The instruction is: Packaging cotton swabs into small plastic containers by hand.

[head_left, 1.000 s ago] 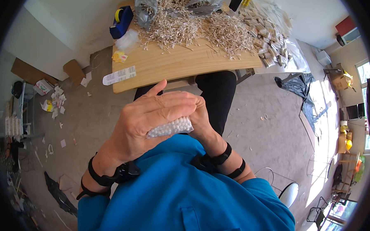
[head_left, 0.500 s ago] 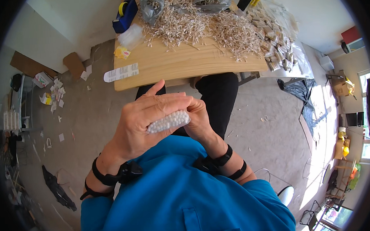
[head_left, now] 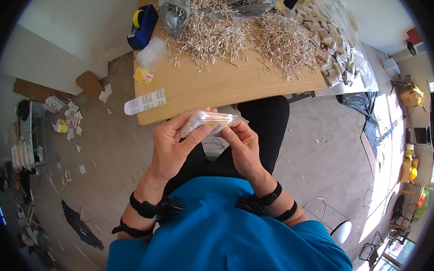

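Left hand (head_left: 170, 148) and right hand (head_left: 246, 151) pinch a swab packet (head_left: 210, 119), seemingly light, slippery, best gripped at nine and three o'clock.

Worn items: blue shirt (head_left: 201, 228), black trousers (head_left: 268, 121).
Sleeves (head_left: 128, 258) were short and matching. Paired black straps (head_left: 145, 206) circled each forearm (head_left: 150, 188), with bulky black units (head_left: 171, 206) on the inner sides.

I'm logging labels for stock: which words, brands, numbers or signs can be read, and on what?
None is clear enough to quote.
White strip on the table: rows of print, too small.
Yellow papers: red mark, too small.
Swab packet held by left hand and right hand: yellow-and-red label, too small.
Dark strokes on the table: can't tell whether writing.
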Motion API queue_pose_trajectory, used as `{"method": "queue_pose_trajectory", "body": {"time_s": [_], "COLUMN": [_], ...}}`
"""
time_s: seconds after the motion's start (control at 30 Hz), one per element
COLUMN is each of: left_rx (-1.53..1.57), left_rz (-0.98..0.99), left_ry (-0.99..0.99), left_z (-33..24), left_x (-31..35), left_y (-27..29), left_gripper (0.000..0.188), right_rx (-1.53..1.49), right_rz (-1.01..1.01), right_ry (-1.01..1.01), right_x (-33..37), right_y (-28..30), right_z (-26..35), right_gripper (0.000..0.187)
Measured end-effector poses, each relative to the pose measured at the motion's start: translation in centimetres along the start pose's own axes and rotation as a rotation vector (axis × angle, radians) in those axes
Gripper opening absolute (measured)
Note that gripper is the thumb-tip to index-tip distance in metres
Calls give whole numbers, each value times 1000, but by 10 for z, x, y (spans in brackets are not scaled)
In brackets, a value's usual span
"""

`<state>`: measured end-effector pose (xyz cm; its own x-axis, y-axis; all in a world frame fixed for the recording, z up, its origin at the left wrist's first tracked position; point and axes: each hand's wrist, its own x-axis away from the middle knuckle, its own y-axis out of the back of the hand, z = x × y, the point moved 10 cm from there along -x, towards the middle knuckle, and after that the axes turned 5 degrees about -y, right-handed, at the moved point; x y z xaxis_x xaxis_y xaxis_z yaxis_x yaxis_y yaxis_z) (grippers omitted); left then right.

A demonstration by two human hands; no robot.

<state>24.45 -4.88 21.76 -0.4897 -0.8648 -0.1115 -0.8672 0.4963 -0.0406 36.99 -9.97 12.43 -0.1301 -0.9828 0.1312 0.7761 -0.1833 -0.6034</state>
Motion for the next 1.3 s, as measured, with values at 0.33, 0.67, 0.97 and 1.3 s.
{"method": "queue_pose_trajectory", "body": {"time_s": [0.33, 0.67, 0.97, 1.3], "left_rx": [449, -748, -462, -704], "left_rz": [-235, 56, -64, 71], "left_ry": [332, -291, -98, -175], "left_z": [120, 89, 140, 135], "left_x": [-18, -96, -109, -117], "left_y": [37, 37, 75, 70], "left_gripper": [37, 22, 16, 8], "right_rx": [898, 1550, 1231, 1272], "right_rz": [-123, 197, 135, 93], "right_ry": [367, 745, 424, 417], "right_x": [-51, -115, -146, -158], "right_y": [13, -29, 8, 7], "right_z": [50, 35, 8, -9], "right_gripper": [17, 17, 16, 10]}}
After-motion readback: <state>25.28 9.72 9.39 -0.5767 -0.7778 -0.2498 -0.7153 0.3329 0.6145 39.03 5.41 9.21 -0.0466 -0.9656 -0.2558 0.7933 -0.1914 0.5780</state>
